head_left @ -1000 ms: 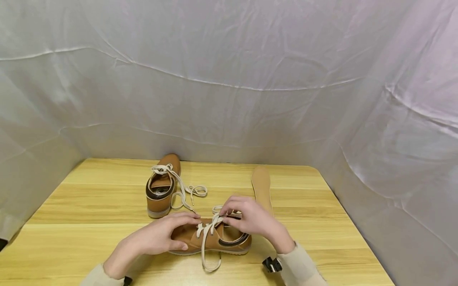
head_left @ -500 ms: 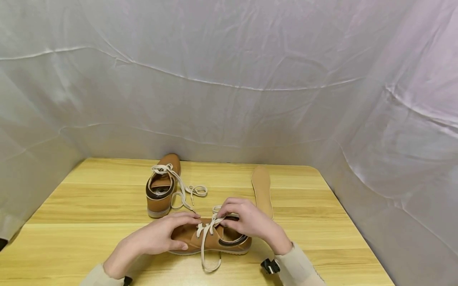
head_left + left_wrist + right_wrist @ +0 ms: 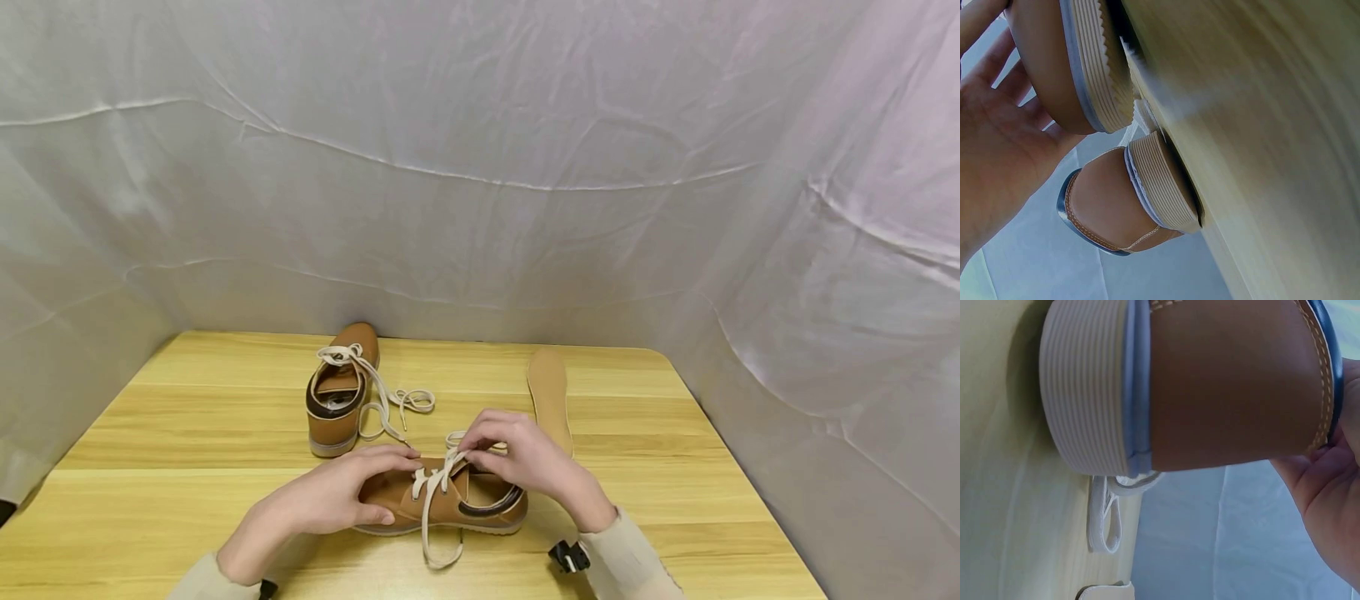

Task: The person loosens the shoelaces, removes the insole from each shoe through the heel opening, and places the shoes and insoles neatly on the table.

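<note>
A brown lace-up shoe (image 3: 442, 504) lies sole down at the front of the table, toe to the left. Across its toe lies my left hand (image 3: 337, 492), thumb on the near side and fingers over the far side, gripping it. At the shoe's opening my right hand (image 3: 517, 454) pinches the tongue close to the top of the cream lace (image 3: 429, 521); the fingertips are partly hidden. One lace end loops down on the near side. In the left wrist view the shoe's toe (image 3: 1047, 69) sits against the palm; the right wrist view shows its heel (image 3: 1229, 387).
Farther back on the left stands a second brown shoe (image 3: 333, 425), its loose lace (image 3: 382, 400) spread to the right. A tan insole (image 3: 550, 400) lies behind my right hand. Grey cloth (image 3: 480, 208) walls the back and sides of the wooden table (image 3: 675, 500).
My right hand has shifted only slightly at the shoe's opening, and the tongue edge now shows raised beneath its fingers. The left hand and the shoe have stayed in place.
</note>
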A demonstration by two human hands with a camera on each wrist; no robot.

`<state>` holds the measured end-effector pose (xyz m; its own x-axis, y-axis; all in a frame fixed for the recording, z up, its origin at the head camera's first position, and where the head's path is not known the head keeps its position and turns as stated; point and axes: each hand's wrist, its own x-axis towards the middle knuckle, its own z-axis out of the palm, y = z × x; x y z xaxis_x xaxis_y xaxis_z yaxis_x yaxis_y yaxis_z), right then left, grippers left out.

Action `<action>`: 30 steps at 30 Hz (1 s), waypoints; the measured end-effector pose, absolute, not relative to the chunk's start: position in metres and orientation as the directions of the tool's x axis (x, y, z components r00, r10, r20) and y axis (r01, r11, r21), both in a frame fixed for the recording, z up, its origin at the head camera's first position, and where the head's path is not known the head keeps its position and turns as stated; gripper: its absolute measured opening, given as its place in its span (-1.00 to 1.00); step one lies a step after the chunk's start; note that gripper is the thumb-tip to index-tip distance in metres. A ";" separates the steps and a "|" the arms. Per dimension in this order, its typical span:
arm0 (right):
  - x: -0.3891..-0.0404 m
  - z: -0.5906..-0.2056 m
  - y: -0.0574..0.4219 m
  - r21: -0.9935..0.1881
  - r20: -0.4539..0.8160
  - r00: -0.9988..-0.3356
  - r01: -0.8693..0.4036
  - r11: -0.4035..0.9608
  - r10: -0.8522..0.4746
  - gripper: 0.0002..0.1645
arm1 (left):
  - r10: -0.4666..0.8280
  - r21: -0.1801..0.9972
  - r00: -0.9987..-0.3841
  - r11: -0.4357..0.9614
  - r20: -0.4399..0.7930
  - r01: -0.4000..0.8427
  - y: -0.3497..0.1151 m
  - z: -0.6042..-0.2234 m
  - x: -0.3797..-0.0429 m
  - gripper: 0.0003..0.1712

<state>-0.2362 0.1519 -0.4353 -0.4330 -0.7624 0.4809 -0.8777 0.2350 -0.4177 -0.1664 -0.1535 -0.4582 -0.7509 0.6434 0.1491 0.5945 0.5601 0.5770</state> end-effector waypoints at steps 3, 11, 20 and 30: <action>-0.238 -0.434 0.154 -0.421 0.493 -0.442 -0.875 0.239 -0.749 -0.79 | 0.644 0.579 -0.750 0.559 0.148 0.594 -0.154 -0.458 -0.167 -0.28; -0.241 -0.428 0.161 -0.420 0.509 -0.470 -0.867 0.268 -0.721 -0.82 | 0.645 0.584 -0.751 0.557 0.143 0.590 -0.154 -0.458 -0.167 -0.27; -0.243 -0.423 0.170 -0.480 0.519 -0.519 -0.834 0.271 -0.679 -0.80 | 0.642 0.588 -0.755 0.562 0.134 0.582 -0.154 -0.458 -0.167 -0.28; -0.250 -0.419 0.186 -0.517 0.495 -0.618 -0.775 0.365 -0.611 -0.78 | 0.641 0.592 -0.757 0.564 0.126 0.576 -0.154 -0.459 -0.168 -0.26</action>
